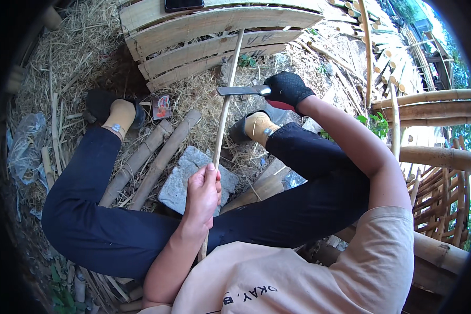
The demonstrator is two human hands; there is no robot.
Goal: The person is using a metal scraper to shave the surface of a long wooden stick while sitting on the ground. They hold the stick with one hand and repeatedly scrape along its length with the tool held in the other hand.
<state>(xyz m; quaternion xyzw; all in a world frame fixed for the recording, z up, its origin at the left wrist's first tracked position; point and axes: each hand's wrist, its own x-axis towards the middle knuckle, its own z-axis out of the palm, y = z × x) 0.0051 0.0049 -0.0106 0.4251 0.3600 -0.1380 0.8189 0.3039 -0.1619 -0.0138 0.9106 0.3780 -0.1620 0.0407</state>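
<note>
A long, thin bamboo strip runs from beside my waist up to the edge of a wooden crate. Bare, my left hand is closed round its lower part, thumb laid along it. My right hand, in a black glove with some red, grips a knife by its handle. The knife's flat, dark blade lies across the strip's upper part, pointing left; whether it cuts into the strip I cannot tell. The handle is mostly hidden in the glove.
The slatted wooden crate stands ahead with a dark phone on top. A grey stone block and bamboo poles lie between my legs. Straw covers the ground. Bamboo rails stand at right; cut poles are stacked beyond.
</note>
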